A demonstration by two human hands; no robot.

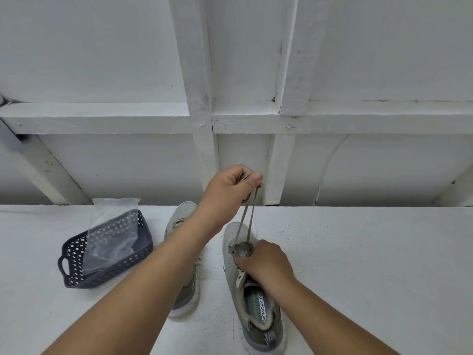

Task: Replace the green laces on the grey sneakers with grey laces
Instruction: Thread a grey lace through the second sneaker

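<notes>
Left hand point(231, 183) is raised above the table point(358, 252), fingers curled tight on both ends of the grey lace point(247, 219), which runs taut down to the lowest eyelets of the right sneaker point(245, 272). Right hand point(266, 260) grips the shoe at the eyelet row, steadying it. I judge the lace soft, light, slippery; better to pinch near the tips. Wall point(256, 149) is near behind; basket point(107, 252) and other sneaker point(184, 252) to the left, so free room is to the right.
</notes>
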